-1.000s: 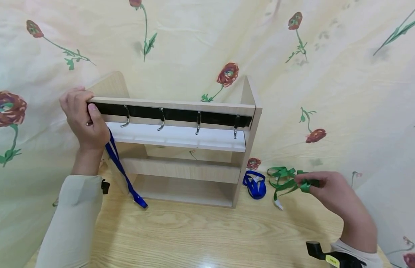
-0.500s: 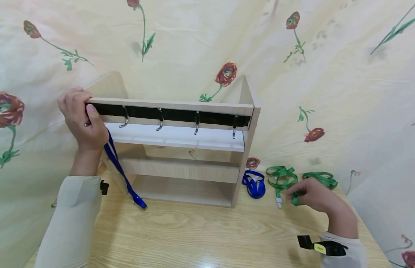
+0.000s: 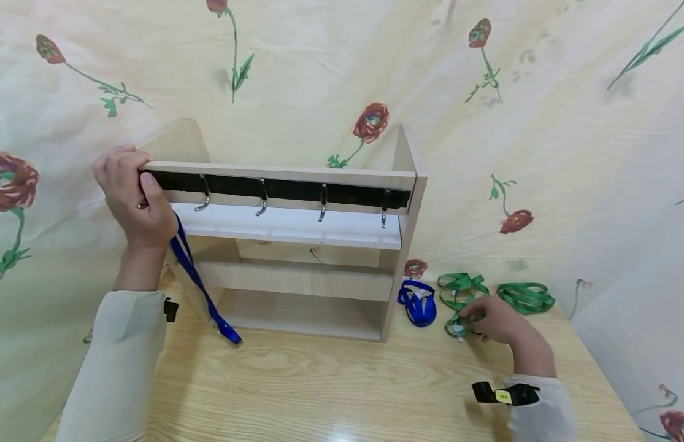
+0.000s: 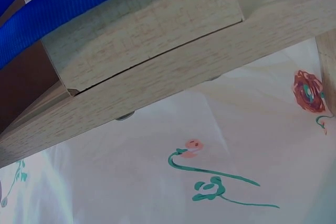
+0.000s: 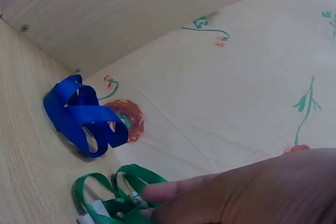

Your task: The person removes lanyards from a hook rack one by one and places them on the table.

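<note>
My left hand [image 3: 134, 199] grips the upper left end of a wooden hook rack [image 3: 297, 282], thumb on its front. A blue lanyard [image 3: 222, 325] hangs below that hand; its upper end is hidden. My right hand [image 3: 499, 322] is low at the tabletop, thumb and fingers pinching a loosely looped green lanyard [image 5: 142, 172] near its pale clip [image 3: 458, 329]. The strap between the fingertips is partly hidden. Just behind the right hand lies a coiled green lanyard [image 3: 532, 304]. A folded blue lanyard [image 3: 421, 316] rests between the rack and the green ones.
Several metal hooks [image 3: 322, 202] stick out from a black strip [image 3: 237, 187] along the rack's top front. Wood-grain tabletop [image 3: 319, 380] stretches in front of the rack. Flower-patterned cloth [image 3: 297, 73] covers the wall behind, and the table's right edge runs beside the right sleeve.
My right hand has moved left and toward the loosely looped green lanyard, bringing its strap down around the clip. The coiled green lanyard has come into view. My left hand keeps its grip.
</note>
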The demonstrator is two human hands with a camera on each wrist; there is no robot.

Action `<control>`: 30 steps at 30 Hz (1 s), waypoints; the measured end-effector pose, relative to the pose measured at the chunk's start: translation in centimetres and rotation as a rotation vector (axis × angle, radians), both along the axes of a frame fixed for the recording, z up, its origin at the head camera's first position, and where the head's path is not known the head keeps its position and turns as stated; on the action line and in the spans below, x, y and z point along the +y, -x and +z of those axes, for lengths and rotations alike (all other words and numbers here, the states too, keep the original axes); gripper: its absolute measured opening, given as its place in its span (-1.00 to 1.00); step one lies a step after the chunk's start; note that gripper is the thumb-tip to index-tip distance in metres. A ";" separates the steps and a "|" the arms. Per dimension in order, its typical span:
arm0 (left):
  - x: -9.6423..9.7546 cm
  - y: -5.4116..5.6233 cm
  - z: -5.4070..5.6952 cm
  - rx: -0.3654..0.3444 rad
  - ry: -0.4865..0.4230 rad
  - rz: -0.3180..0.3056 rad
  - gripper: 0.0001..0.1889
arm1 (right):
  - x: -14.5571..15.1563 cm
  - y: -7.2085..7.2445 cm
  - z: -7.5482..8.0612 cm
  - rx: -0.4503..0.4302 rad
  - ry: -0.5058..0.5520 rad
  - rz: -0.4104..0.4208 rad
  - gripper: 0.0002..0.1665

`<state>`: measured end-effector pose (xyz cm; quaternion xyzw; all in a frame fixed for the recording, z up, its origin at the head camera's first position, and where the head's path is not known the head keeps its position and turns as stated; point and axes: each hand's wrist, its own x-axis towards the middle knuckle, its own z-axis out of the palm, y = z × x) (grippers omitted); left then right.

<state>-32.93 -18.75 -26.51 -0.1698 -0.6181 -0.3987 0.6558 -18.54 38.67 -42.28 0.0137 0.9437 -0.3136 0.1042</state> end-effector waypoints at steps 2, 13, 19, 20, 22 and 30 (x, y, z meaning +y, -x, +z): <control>0.0 -0.1 0.0 0.001 -0.002 0.000 -0.51 | 0.0 0.1 -0.1 -0.008 -0.012 -0.038 -0.67; 0.1 -0.2 0.1 -0.010 -0.004 0.003 -0.51 | 0.3 0.0 0.3 0.020 0.020 -0.164 -0.46; 0.0 -0.1 0.0 -0.010 -0.006 0.007 -0.51 | 0.6 -0.3 1.0 0.058 0.003 -0.168 -0.48; 0.0 -0.1 0.0 -0.009 -0.006 0.005 -0.51 | 0.6 -0.4 1.1 0.061 -0.002 -0.167 -0.48; 0.0 -0.1 -0.1 -0.008 -0.005 0.003 -0.51 | 0.6 -0.5 1.2 0.067 -0.011 -0.163 -0.48; 0.1 -0.1 0.1 -0.002 -0.001 -0.001 -0.51 | -0.6 -1.1 2.6 0.119 0.015 -0.138 -0.57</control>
